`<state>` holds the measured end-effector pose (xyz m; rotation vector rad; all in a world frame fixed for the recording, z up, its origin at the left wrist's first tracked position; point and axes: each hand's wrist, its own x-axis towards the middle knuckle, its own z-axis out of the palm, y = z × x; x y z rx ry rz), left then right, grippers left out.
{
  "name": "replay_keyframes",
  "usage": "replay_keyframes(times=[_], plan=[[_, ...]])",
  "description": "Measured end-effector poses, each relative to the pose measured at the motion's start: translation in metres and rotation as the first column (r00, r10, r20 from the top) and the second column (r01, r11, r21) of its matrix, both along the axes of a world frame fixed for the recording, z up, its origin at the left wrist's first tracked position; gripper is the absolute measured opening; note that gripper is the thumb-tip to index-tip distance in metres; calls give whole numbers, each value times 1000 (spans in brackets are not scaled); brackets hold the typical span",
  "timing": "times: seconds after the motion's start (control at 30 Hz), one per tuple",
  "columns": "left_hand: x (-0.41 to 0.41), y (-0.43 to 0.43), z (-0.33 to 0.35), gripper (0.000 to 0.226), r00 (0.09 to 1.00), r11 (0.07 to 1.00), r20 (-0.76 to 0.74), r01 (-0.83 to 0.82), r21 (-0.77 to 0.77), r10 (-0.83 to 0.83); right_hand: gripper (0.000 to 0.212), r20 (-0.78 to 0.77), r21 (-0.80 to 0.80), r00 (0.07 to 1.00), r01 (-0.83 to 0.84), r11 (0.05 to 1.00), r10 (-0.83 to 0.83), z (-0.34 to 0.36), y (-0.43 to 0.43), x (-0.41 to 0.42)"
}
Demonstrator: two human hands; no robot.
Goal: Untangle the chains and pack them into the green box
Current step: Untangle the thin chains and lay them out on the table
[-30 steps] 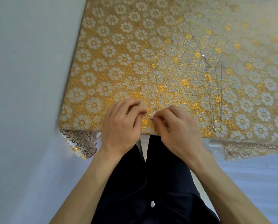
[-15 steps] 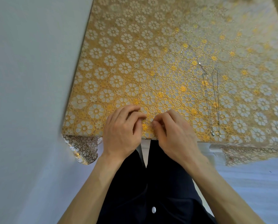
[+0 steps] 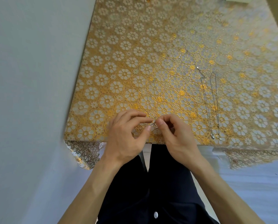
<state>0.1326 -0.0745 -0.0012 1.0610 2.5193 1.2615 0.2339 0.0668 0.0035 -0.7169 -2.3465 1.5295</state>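
Gold-flowered tablecloth [image 3: 135,70] right across, and at its near edge both hands are busy. The left hand [image 3: 127,136] and the right hand [image 3: 177,136] have fingertips almost meeting, each pinching a bit of one fine chain [image 3: 152,125] just above the cloth. I'd call it featherweight, limp and slippery, and easy to kink. It's best taken close on either side of the snag, thumb against forefinger, with no tugging. Further out on the right, a laid-out chain [image 3: 214,101] lies in long straight strands with small pendants at the near end. Whether that's one chain or two is too fine to call. And the green box is nowhere in view.
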Motion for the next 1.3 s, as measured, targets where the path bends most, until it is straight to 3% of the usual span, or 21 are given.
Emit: replay_keyframes(times=[0.13, 0.47, 0.83, 1.3], plan=[[6, 7, 2, 19, 997, 999, 75, -34, 42, 31, 14, -10, -91, 1000, -9, 996, 8, 1, 2, 0], [6, 10, 9, 4, 966, 993, 253, -71, 89, 47, 16, 13, -48, 1000, 17, 999, -17, -6, 3, 2], [6, 11, 6, 24, 958, 993, 284, -68, 93, 39, 22, 33, -83, 999, 12, 997, -9, -4, 1, 1], [6, 9, 7, 13, 958, 996, 286, -40, 83, 15, 21, -7, -122, 1000, 23, 992, -24, 0, 2, 0]])
